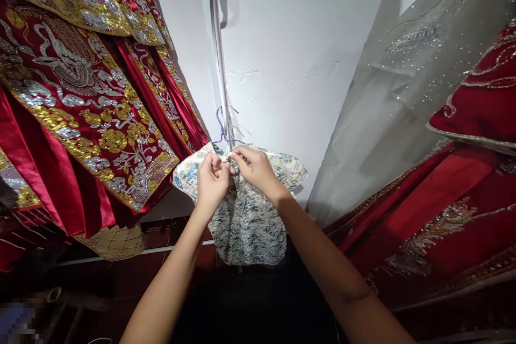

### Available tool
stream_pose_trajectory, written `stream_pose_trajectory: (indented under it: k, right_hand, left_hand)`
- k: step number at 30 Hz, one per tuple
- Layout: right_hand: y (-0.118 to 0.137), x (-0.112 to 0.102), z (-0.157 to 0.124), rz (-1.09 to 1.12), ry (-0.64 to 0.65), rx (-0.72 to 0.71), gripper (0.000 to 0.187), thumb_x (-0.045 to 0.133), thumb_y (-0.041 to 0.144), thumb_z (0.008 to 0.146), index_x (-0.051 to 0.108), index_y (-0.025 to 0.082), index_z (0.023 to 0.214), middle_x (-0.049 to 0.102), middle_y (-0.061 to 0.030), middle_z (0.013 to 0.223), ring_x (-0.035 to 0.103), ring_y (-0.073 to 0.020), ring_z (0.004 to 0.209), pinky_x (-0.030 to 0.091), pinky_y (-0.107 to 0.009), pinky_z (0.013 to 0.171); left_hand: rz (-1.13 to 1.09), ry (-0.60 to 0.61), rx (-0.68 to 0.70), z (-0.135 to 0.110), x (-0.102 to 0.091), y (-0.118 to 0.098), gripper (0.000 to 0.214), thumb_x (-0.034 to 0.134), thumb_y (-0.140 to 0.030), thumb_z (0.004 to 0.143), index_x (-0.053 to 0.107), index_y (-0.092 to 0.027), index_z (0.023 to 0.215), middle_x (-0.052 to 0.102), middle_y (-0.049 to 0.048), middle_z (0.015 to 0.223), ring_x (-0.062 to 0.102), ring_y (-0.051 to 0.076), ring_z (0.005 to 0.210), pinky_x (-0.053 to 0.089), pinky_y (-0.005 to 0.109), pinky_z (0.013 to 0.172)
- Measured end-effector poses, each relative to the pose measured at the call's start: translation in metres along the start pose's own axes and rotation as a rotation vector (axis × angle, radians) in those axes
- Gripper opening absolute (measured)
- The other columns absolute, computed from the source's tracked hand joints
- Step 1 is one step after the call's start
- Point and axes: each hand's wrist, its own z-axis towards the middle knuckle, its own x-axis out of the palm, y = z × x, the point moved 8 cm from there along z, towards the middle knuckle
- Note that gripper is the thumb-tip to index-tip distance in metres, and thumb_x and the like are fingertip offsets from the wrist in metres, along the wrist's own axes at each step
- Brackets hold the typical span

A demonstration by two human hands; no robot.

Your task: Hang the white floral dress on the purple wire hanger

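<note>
A small pale dress with a blue and green floral print hangs on a blue wire hanger from a thin metal rod against the white wall. Both my arms reach up to its neckline. My left hand is closed, pinching the fabric at the collar. My right hand is closed too, its fingertips pinching the collar right beside the left hand. The two hands touch at the middle of the neckline, and they hide what sits there.
Red garments with heavy gold and silver embroidery hang close on the left. On the right hang a sheer grey sequinned cover and more red embroidered clothing. Dark floor and red furniture lie below.
</note>
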Motion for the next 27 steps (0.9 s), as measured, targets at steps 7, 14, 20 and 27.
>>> stream_pose_trajectory:
  k: [7,14,20,27]
  right_hand:
    - [0.007,0.020,0.002,-0.068,0.204,0.087,0.019,0.046,0.025,0.096,0.057,0.020,0.081,0.065,0.0001,0.071,0.052,-0.0133,0.059,0.033,-0.025,0.059]
    - [0.030,0.015,0.018,-0.128,0.225,-0.152,0.025,0.047,0.025,0.097,0.056,0.018,0.074,0.057,-0.0001,0.067,0.049,-0.0129,0.062,0.033,-0.026,0.063]
    - [0.016,-0.066,0.022,0.128,-0.232,-0.028,0.026,0.048,0.033,0.099,0.060,0.019,0.081,0.051,0.0020,0.065,0.047,-0.0118,0.060,0.035,-0.025,0.058]
    - [-0.079,-0.141,-0.071,0.825,-0.637,0.322,0.030,0.064,0.038,0.085,0.051,0.022,0.063,0.034,0.0046,0.056,0.032,-0.0110,0.047,0.040,-0.028,0.050]
  left_hand:
    - [-0.023,-0.029,-0.012,-0.009,-0.014,0.007,0.031,0.064,-0.024,0.085,0.033,-0.024,0.084,0.054,-0.0070,0.064,0.046,0.006,0.047,0.032,0.015,0.046]
    - [-0.004,-0.061,0.021,-0.017,-0.011,0.008,0.030,0.061,-0.024,0.087,0.031,-0.025,0.086,0.058,-0.0047,0.070,0.052,0.008,0.052,0.035,0.016,0.049]
    - [0.285,0.183,-0.147,-0.063,0.012,0.052,0.016,0.047,-0.020,0.091,0.038,-0.025,0.103,0.062,-0.0024,0.070,0.059,0.015,0.059,0.040,0.023,0.057]
    - [0.595,0.262,-0.117,-0.069,-0.005,0.060,0.035,0.060,-0.035,0.087,0.054,-0.024,0.120,0.063,0.0016,0.083,0.060,0.020,0.073,0.042,0.028,0.068]
